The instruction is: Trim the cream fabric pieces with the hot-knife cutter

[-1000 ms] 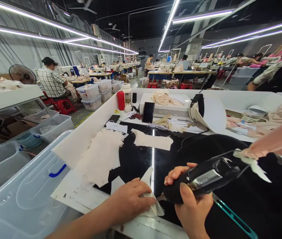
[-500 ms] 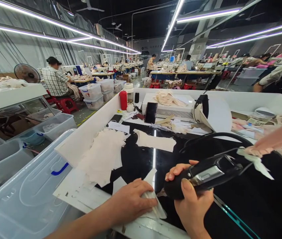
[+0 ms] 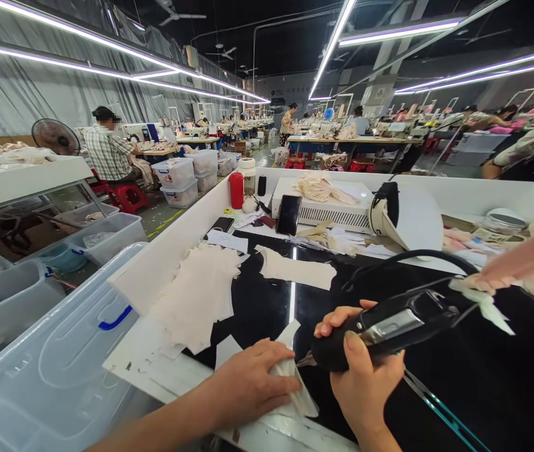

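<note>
My left hand (image 3: 261, 380) is closed over a small folded white fabric piece (image 3: 305, 398) near the table's front edge, its fingertips pressing into the cloth. Wrapped around a black corded hand tool (image 3: 384, 333), my right hand (image 3: 363, 370) has its thumb along the near side. The tool looks like an iron, with a silver plate on top; a narrow metal tip (image 3: 308, 360) shows beside the fabric. Left of it lies a heap of cream fabric pieces (image 3: 196, 295). One separate cream piece (image 3: 297, 267) rests on the black tabletop (image 3: 257, 314).
A phone (image 3: 289, 215) leans on a white box (image 3: 323, 201) at the back, beside a red flask (image 3: 236, 190) and a white visor (image 3: 412, 216). The tool's cord curves behind it. A pink-wrapped hose (image 3: 525, 257) hangs right. Left stands a lidded plastic bin (image 3: 59, 364).
The view has shifted slightly. The metal tip shows a little more clearly beside the fabric; both hands keep nearly the same place and grip.
</note>
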The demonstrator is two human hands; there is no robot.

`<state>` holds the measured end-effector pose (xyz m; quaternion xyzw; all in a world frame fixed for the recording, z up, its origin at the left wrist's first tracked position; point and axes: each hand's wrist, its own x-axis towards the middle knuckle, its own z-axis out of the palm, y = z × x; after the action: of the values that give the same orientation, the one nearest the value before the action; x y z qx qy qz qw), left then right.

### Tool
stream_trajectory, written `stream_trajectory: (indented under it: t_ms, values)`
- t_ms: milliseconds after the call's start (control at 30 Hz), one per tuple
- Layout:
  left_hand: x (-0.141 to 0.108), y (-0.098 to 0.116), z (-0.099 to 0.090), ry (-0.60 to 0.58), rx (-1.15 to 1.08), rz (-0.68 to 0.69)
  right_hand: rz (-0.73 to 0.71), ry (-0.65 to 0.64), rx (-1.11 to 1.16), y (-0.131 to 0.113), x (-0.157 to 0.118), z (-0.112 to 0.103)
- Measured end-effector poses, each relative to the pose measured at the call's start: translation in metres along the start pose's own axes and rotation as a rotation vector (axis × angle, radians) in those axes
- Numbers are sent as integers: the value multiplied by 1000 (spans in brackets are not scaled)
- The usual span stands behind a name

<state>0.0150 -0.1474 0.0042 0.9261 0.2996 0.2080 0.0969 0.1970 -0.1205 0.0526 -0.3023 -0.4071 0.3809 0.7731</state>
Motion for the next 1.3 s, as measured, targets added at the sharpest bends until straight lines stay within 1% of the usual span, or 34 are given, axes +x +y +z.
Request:
stream_trajectory:
  t_ms: [167, 300, 400, 433, 500, 567, 600, 667, 767, 833, 900, 1067, 1200, 1300]
  values:
    - [1, 4, 0, -2, 0, -14, 15, -21, -17, 4, -1, 0]
    - [-6, 15, 13, -7, 20, -68, 33, -50, -29, 0, -3, -4]
    - [-13, 26, 19, 22, 79, -37, 26, -83, -8, -6, -7, -11]
    - [-14, 29, 18, 28, 83, -32, 21, -93, -3, -8, -9, -13]
    - [-11, 31, 8, 44, 59, -62, 15, -105, 4, -10, -11, -17]
    - [-3, 27, -5, 65, 17, -95, 15, -105, 6, -10, -12, -19]
    - [2, 23, -11, 69, 0, -84, 16, -104, 8, -10, -12, -19]
    - [13, 10, -19, 58, -46, -14, 19, -102, 13, -9, -12, -19]
    - [26, -12, -21, -23, -143, 89, 22, -99, 11, -8, -13, -17]
    - [29, -24, -18, -70, -184, 114, 22, -95, 10, -8, -14, -16]
    - [30, -33, -17, -85, -190, 133, 18, -99, 10, -8, -14, -16]
    - [25, -41, -21, -91, -138, 192, 1, -122, 13, -7, -16, -18]
    - [19, -42, -25, -164, -91, 180, -12, -130, 13, -7, -16, -18]
    - [16, -45, -27, -216, -36, 218, -16, -130, 15, -7, -16, -18]
